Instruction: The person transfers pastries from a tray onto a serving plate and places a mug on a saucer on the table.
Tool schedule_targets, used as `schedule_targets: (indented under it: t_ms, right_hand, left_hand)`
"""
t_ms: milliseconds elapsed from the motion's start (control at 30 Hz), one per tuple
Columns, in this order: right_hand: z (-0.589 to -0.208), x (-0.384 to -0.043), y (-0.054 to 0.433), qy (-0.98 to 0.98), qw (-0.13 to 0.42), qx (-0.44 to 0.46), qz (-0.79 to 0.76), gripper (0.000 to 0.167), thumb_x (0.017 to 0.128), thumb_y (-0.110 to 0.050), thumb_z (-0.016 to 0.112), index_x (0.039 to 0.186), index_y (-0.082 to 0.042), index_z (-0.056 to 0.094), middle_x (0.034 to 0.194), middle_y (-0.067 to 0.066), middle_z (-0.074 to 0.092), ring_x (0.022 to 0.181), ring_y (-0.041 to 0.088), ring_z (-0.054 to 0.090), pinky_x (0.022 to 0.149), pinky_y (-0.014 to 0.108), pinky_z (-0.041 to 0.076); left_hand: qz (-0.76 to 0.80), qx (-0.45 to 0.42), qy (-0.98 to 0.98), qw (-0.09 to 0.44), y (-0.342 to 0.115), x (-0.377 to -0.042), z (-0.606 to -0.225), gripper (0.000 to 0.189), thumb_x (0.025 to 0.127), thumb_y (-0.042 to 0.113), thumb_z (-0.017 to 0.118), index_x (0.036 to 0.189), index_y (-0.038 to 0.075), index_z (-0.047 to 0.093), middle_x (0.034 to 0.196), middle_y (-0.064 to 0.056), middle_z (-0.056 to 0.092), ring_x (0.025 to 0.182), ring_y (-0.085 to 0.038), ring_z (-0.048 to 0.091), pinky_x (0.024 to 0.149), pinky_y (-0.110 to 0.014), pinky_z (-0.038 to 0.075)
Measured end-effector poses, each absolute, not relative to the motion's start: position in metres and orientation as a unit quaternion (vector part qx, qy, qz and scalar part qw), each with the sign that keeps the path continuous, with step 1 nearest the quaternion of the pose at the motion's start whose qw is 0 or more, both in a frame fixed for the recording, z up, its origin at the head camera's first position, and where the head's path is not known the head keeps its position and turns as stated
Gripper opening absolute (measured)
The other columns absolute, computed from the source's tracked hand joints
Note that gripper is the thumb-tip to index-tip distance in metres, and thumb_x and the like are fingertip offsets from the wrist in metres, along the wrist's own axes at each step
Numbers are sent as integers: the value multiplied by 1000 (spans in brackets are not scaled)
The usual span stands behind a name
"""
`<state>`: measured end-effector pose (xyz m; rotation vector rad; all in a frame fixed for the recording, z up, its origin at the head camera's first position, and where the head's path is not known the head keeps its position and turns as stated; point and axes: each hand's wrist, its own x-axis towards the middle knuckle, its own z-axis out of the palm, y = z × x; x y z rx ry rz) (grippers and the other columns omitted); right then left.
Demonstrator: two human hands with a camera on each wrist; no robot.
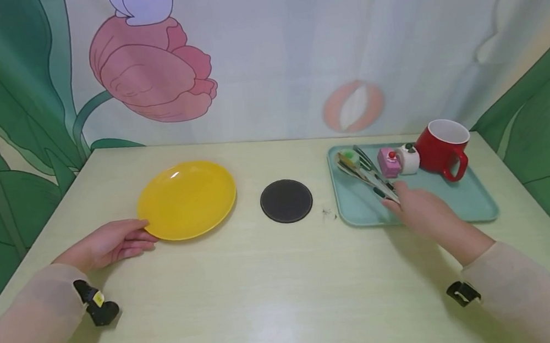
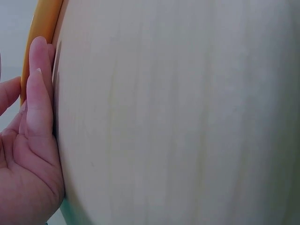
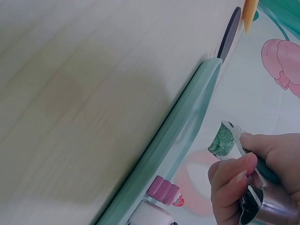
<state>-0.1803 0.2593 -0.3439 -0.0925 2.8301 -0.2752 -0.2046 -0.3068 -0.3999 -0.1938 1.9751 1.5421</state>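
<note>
At the near left rim of a yellow plate (image 1: 188,200), my left hand (image 1: 117,242) pinches the edge, thumb on top and fingers below. In the left wrist view those fingers (image 2: 40,103) lie along the tabletop under the orange-looking rim. My right hand (image 1: 420,207) grips metal tongs (image 1: 375,184) over the pale green tray (image 1: 373,214). Their spread tips are at a small green toy cake (image 1: 350,156) in the tray's far left corner; I cannot tell whether they clasp it. In the right wrist view the fingers curl round the tongs' handle (image 3: 281,204).
A pink toy cake (image 1: 389,163), a white toy cake (image 1: 408,159) and a red mug (image 1: 439,150) stand on the tray. Between plate and tray lies a black round coaster (image 1: 286,201). A printed curtain (image 1: 264,56) hangs behind the table.
</note>
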Motion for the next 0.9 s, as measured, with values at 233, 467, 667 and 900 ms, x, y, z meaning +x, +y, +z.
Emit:
schedule_targets:
  t_ms: [233,467,667,900]
  right_hand:
    - [-344,-181,256,984,143,-40,-101,59,96,-34,50,132,8,29,82,16,50,78,30,51,59,32,44]
    - [-345,-182,251,985,130,-62,-97,55,96,-34,50,127,7,32,81,17,51,75,31,53,61,37,45]
    - [-344,-182,245,984,132,-65,-103,54,96,-31,51,128,7,32,78,14,49,72,28,52,54,30,41]
    - [-344,-182,239,984,125,-73,-104,52,96,-31,52,127,7,34,74,12,48,68,25,52,52,29,40]
  left_hand:
    - [580,-79,750,308,-307,-204,-400,57,99,36,44,137,-4,30,101,-5,68,94,-17,66,84,-26,50]
    - [582,-80,748,308,-307,-205,-401,58,98,37,45,138,-4,29,102,-5,68,94,-17,66,84,-25,50]
    - [583,-82,748,308,-308,-206,-402,58,98,36,45,138,-3,30,101,-5,68,94,-18,66,84,-26,50]
    - [579,-79,751,307,-308,-205,-402,59,98,37,45,138,-4,29,102,-5,68,94,-17,65,84,-26,50]
